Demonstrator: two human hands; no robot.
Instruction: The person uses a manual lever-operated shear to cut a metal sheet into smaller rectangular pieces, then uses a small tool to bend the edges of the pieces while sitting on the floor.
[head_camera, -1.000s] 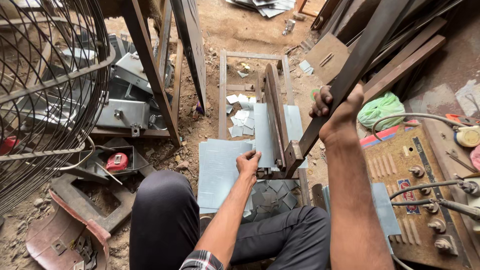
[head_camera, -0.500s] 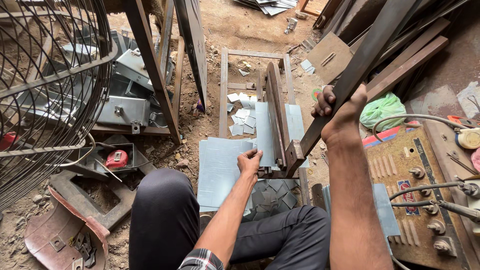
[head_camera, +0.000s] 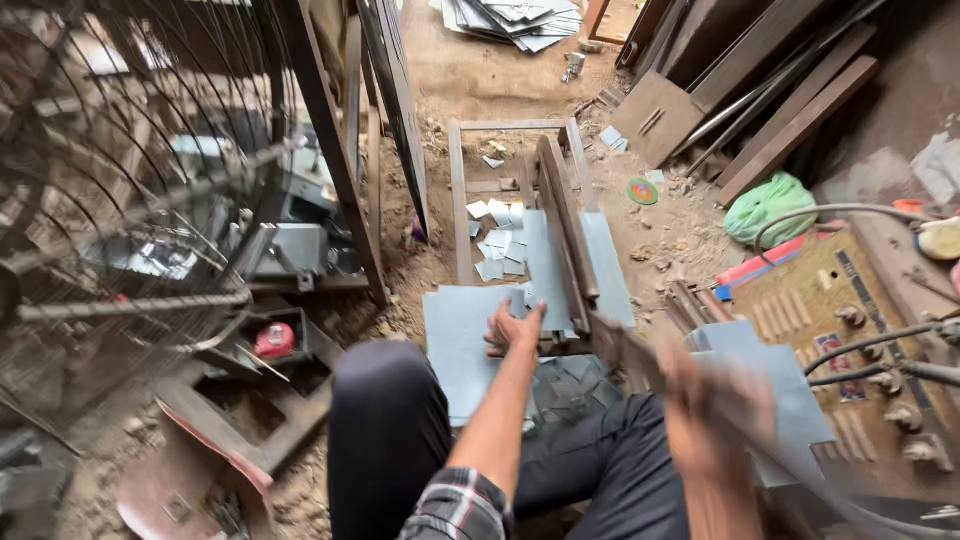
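My left hand (head_camera: 517, 327) presses flat on a grey metal sheet (head_camera: 461, 340) that lies against the blade of a floor-mounted lever shear (head_camera: 563, 228). My right hand (head_camera: 712, 410), blurred by motion, grips the shear's long dark lever handle (head_camera: 790, 460), which is down low near my right knee. Small cut pieces of sheet (head_camera: 498, 240) lie on the ground inside the shear's frame, beyond the blade. My legs in dark trousers sit either side of the machine.
A large wire fan guard (head_camera: 120, 190) fills the left. A welding machine (head_camera: 850, 330) with cables stands at right. A green bag (head_camera: 770, 208), planks and a stack of metal sheets (head_camera: 515, 20) lie further back. A red tape measure (head_camera: 275, 340) sits at lower left.
My right hand has swung the lever handle down from raised at upper right to low near my knee. My left hand stays on the sheet.
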